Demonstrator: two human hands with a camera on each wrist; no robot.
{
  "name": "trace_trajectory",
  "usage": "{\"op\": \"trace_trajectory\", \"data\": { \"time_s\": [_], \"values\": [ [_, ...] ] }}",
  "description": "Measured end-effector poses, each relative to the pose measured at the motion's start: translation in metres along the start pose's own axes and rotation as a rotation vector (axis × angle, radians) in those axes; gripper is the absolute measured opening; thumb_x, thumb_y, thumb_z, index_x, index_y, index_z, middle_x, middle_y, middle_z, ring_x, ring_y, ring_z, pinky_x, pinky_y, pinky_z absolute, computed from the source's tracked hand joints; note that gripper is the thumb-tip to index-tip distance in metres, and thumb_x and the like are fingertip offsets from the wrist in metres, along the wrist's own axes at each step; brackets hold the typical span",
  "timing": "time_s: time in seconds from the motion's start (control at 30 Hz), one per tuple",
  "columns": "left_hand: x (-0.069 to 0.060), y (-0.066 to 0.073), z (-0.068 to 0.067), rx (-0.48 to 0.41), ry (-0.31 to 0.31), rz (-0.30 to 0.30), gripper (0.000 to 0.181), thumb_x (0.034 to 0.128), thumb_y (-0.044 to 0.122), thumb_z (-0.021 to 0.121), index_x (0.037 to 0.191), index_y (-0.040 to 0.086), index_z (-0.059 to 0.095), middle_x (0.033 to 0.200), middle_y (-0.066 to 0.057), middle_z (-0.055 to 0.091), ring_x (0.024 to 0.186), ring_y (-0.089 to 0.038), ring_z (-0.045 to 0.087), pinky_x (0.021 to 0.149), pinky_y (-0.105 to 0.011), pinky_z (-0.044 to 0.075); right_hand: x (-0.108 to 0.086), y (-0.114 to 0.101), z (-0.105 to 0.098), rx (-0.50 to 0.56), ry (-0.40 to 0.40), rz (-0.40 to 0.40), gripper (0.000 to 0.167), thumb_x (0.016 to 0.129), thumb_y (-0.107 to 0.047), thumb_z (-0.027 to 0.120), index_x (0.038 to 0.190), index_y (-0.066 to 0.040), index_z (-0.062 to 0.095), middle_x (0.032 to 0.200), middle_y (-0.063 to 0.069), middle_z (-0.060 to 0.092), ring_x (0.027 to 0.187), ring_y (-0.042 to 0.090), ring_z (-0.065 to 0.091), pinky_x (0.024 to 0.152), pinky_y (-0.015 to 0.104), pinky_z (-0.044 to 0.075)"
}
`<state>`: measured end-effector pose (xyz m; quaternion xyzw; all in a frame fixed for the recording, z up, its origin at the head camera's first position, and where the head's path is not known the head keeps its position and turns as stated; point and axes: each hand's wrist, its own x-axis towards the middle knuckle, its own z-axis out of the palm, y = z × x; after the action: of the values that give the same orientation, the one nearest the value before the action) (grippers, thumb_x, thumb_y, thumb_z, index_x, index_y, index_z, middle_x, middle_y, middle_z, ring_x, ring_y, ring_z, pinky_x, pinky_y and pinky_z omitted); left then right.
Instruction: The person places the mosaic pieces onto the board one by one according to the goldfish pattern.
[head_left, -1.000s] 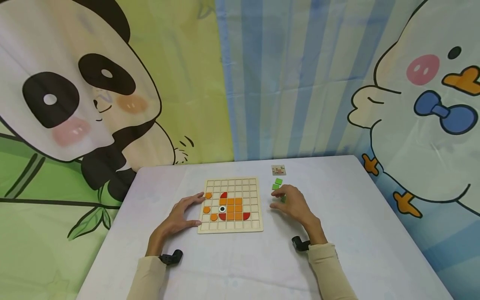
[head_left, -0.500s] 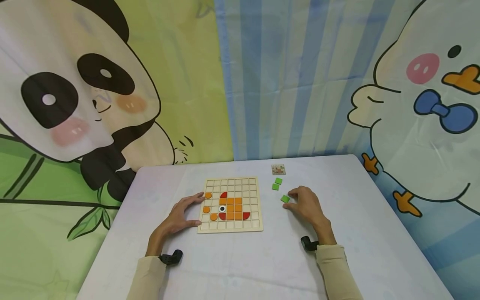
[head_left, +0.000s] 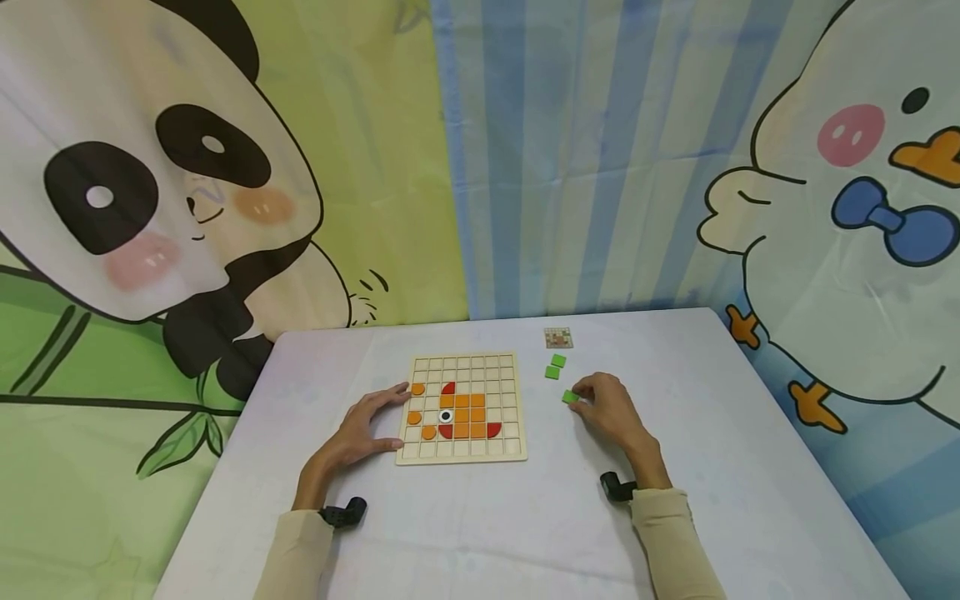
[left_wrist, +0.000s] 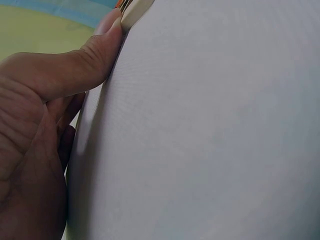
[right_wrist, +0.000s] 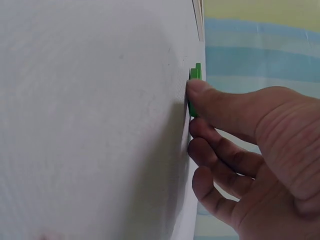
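Note:
A square wooden grid board [head_left: 501, 372] lies on the table, bearing orange squares [head_left: 471, 416], red quarter-round pieces [head_left: 493, 429], orange discs [head_left: 417, 389] and an eye tile [head_left: 446, 416]. My left hand [head_left: 356, 436] rests against the board's left edge, thumb and fingers spread; in the left wrist view the thumb [left_wrist: 95, 57] touches the rim. Right of the board, my right hand [head_left: 611, 410] pinches a green square tile [head_left: 568, 397] by its right side between thumb and forefinger, at the tabletop. Two more green tiles [head_left: 555, 367] lie just beyond it.
A small picture card [head_left: 558, 337] of a gridded pattern lies at the back of the white table [head_left: 465, 525]. Behind the table's far edge hangs a printed curtain [head_left: 540, 167].
My right hand first shifted right, uncovering the near green tile, then its thumb and forefinger came together on that tile. The left hand and the board stay where they were.

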<state>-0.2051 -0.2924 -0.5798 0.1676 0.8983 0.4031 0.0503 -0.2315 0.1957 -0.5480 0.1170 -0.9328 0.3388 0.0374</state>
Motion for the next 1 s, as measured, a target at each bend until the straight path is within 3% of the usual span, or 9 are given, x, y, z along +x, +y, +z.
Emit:
{"op": "trace_trajectory", "data": {
  "time_s": [0.43, 0.67, 1.0],
  "values": [
    [0.0, 0.003, -0.001, -0.002, -0.003, -0.027, 0.087, 0.0794, 0.028, 0.098, 0.157, 0.025, 0.059, 0.178, -0.001, 0.04, 0.164, -0.042, 0.031, 0.129, -0.076, 0.019, 0.007, -0.007, 0.008, 0.096, 0.025, -0.115, 0.024, 0.088, 0.005, 0.084, 0.111, 0.005, 0.079, 0.105, 0.017, 0.078, 0.101, 0.034, 0.072, 0.093, 0.053, 0.057],
    [-0.001, 0.001, 0.001, 0.002, -0.008, -0.019, 0.088, 0.0799, 0.028, 0.098, 0.158, 0.023, 0.058, 0.178, -0.001, 0.039, 0.165, -0.042, 0.031, 0.129, -0.076, 0.021, 0.01, -0.017, 0.015, 0.088, 0.01, -0.119, 0.024, 0.088, 0.0, 0.085, 0.111, 0.0, 0.081, 0.107, 0.013, 0.08, 0.105, 0.032, 0.071, 0.099, 0.054, 0.055],
    [0.001, 0.0, 0.001, 0.01, -0.006, -0.027, 0.087, 0.08, 0.028, 0.098, 0.157, 0.025, 0.059, 0.178, 0.001, 0.039, 0.165, -0.041, 0.031, 0.13, -0.075, 0.021, 0.023, -0.034, 0.021, 0.06, -0.038, -0.153, 0.024, 0.093, -0.004, 0.084, 0.116, -0.001, 0.08, 0.111, 0.011, 0.08, 0.103, 0.027, 0.069, 0.095, 0.048, 0.056]
  ]
}}
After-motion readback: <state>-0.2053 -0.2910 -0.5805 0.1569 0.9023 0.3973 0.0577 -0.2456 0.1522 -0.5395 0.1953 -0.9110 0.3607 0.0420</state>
